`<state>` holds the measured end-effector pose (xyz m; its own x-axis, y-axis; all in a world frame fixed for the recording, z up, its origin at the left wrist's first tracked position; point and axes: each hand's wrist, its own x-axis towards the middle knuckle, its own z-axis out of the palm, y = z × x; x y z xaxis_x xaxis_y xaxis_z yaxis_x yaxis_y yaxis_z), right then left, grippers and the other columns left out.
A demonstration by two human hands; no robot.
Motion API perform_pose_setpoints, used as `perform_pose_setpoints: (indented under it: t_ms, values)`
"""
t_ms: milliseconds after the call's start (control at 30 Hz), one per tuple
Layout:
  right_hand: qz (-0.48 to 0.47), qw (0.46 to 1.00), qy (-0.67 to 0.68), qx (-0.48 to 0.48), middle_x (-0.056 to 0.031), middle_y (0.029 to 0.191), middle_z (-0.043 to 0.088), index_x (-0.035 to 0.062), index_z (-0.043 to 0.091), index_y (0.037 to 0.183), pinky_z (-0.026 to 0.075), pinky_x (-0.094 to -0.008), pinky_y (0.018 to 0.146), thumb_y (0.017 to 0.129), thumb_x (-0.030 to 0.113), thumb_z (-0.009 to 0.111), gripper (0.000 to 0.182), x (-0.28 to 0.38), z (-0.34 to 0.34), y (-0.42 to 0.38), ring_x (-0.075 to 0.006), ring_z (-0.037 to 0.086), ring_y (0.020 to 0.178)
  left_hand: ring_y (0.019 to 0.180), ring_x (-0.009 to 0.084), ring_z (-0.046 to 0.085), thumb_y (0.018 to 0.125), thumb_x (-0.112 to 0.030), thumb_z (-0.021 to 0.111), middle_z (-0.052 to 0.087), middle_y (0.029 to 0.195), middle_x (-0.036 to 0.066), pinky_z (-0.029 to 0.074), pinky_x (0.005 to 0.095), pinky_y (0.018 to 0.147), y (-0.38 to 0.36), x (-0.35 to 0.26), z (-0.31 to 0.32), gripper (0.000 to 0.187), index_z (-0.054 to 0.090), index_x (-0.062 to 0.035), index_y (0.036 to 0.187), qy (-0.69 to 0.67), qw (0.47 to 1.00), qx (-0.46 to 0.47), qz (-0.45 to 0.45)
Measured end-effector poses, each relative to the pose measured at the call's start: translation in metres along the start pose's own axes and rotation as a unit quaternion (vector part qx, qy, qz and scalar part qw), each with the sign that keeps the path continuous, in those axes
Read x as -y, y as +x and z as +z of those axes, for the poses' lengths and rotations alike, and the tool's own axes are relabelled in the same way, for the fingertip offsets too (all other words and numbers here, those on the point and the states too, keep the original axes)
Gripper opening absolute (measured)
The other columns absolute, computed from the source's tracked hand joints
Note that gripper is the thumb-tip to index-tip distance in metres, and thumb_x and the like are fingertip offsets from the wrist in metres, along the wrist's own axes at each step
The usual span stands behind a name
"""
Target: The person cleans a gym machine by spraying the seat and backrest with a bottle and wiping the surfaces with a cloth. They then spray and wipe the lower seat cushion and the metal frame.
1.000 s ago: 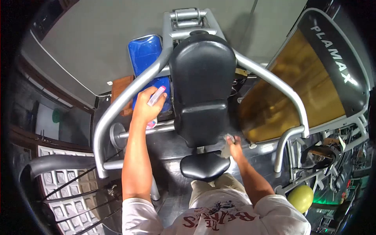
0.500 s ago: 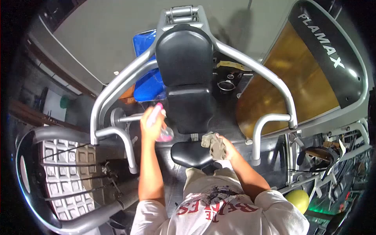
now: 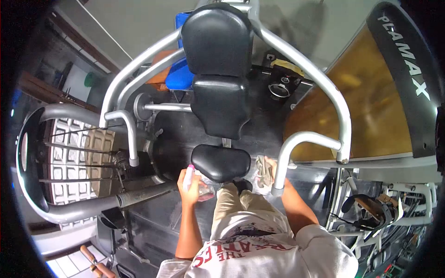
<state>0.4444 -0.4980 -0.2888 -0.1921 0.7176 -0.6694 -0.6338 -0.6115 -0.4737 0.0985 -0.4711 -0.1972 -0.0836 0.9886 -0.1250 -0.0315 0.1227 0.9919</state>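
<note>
My left hand [image 3: 186, 191] is closed around a spray bottle [image 3: 204, 191] with a white and pink spray head and pinkish liquid low in its clear body. It is left of the machine's black seat [image 3: 221, 162], apart from it. On the other side of the seat, my right hand [image 3: 273, 167] grips a crumpled grey-beige cloth [image 3: 264, 172]. Part of that hand and wrist is hidden behind the curved silver handle [image 3: 309, 138]. Above the seat stands the padded black backrest [image 3: 218, 41] in two sections.
Silver frame arms [image 3: 143, 58] curve round both sides of the seat. A large PLAMAX panel [image 3: 366, 92] stands at the right. A weight machine frame [image 3: 79, 211] is at the left. Behind the backrest are a blue pad [image 3: 180, 78] and a black box-shaped speaker [image 3: 282, 83].
My left hand has come down and slightly right with the spray bottle. My right hand has shifted a little right with the cloth. The view has moved, bringing the seat higher in the picture.
</note>
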Motion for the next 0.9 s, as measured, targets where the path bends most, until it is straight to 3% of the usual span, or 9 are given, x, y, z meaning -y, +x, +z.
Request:
perform_pose_setpoints:
  t_ms: [33, 133, 167, 267, 400, 433, 500, 633, 900]
  values:
    - [0.021, 0.983, 0.114, 0.145, -0.0077, 0.114, 0.07, 0.0129, 0.063, 0.127, 0.057, -0.0549, 0.085, 0.099, 0.046, 0.06, 0.044, 0.003, -0.017, 0.011, -0.0286, 0.07, 0.093, 0.059, 0.017, 0.066, 0.095, -0.009, 0.067, 0.063, 0.078, 0.008, 0.055, 0.032, 0.055, -0.006, -0.004, 0.001, 0.016, 0.057, 0.0011, 0.1, -0.019, 1.0, -0.013, -0.019]
    - [-0.028, 0.989, 0.114, 0.094, -0.0145, 0.114, 0.069, 0.0091, 0.062, 0.128, 0.058, -0.0547, 0.085, 0.099, 0.043, 0.06, 0.044, 0.042, 0.013, -0.001, -0.0362, 0.07, 0.093, 0.056, 0.0194, 0.066, 0.094, -0.013, 0.068, 0.064, 0.08, 0.01, 0.054, 0.0328, 0.053, -0.007, -0.014, 0.013, 0.02, 0.057, 0.0022, 0.101, 0.008, 1.0, -0.005, -0.029]
    - [0.023, 0.983, 0.142, 0.115, -0.0178, 0.113, 0.068, 0.0052, 0.06, 0.128, 0.06, -0.0533, 0.084, 0.097, 0.033, 0.064, 0.042, 0.04, -0.016, 0.028, -0.0399, 0.069, 0.095, 0.054, 0.0209, 0.066, 0.094, -0.015, 0.068, 0.064, 0.082, 0.011, 0.053, 0.0333, 0.052, -0.006, -0.016, 0.017, 0.022, 0.057, 0.0026, 0.102, 0.033, 0.999, 0.009, -0.03]
    - [-0.095, 0.99, -0.072, -0.079, -0.0116, 0.113, 0.068, 0.0142, 0.061, 0.129, 0.058, -0.0512, 0.086, 0.091, 0.034, 0.068, 0.043, 0.08, 0.036, 0.012, -0.0305, 0.068, 0.1, 0.055, 0.0182, 0.066, 0.093, -0.014, 0.071, 0.065, 0.081, 0.009, 0.053, 0.0324, 0.053, 0.008, -0.043, 0.051, 0.019, 0.06, 0.0015, 0.094, 0.078, 0.994, 0.038, -0.062]
    - [-0.264, 0.958, -0.091, -0.066, -0.0113, 0.11, 0.069, 0.012, 0.059, 0.133, 0.059, -0.0382, 0.082, 0.09, 0.016, 0.069, 0.044, 0.08, 0.0, 0.091, -0.0238, 0.069, 0.095, 0.057, 0.0165, 0.067, 0.094, -0.014, 0.071, 0.065, 0.078, 0.008, 0.053, 0.0314, 0.054, 0.045, -0.048, 0.091, 0.019, 0.06, 0.0017, 0.094, 0.128, 0.987, 0.078, -0.059]
    - [-0.303, 0.932, -0.16, -0.115, -0.0123, 0.11, 0.07, 0.0098, 0.06, 0.131, 0.056, -0.0346, 0.077, 0.091, 0.022, 0.069, 0.043, 0.087, 0.007, 0.092, -0.0206, 0.068, 0.092, 0.058, 0.0165, 0.067, 0.094, -0.014, 0.071, 0.065, 0.078, 0.008, 0.053, 0.0314, 0.054, 0.053, -0.052, 0.102, 0.019, 0.06, 0.002, 0.095, 0.142, 0.984, 0.086, -0.061]
    - [-0.219, 0.943, -0.172, -0.181, -0.0138, 0.109, 0.069, 0.0075, 0.062, 0.127, 0.055, -0.0336, 0.077, 0.093, 0.025, 0.067, 0.039, 0.102, 0.011, 0.104, -0.0196, 0.068, 0.09, 0.06, 0.0162, 0.068, 0.093, -0.01, 0.069, 0.066, 0.081, 0.008, 0.054, 0.0308, 0.055, 0.065, -0.065, 0.127, 0.016, 0.061, 0.0034, 0.097, 0.186, 0.975, 0.102, -0.065]
    - [-0.307, 0.919, -0.183, -0.164, -0.0111, 0.096, 0.07, 0.0033, 0.065, 0.114, 0.052, -0.0318, 0.078, 0.095, 0.028, 0.065, 0.032, 0.115, 0.016, 0.134, -0.0195, 0.066, 0.087, 0.061, 0.0145, 0.068, 0.09, -0.002, 0.064, 0.068, 0.083, 0.009, 0.055, 0.0279, 0.056, 0.093, -0.061, 0.163, 0.008, 0.062, 0.0036, 0.096, 0.198, 0.969, 0.123, -0.086]
    - [-0.311, 0.925, -0.129, -0.174, -0.0088, 0.104, 0.068, 0.0056, 0.063, 0.118, 0.051, -0.0319, 0.083, 0.096, 0.022, 0.062, 0.028, 0.157, 0.004, 0.177, -0.0187, 0.065, 0.091, 0.053, 0.0169, 0.064, 0.092, -0.018, 0.071, 0.064, 0.066, 0.013, 0.049, 0.033, 0.053, 0.146, -0.047, 0.228, 0.023, 0.065, 0.0032, 0.086, 0.328, 0.94, 0.076, -0.054]
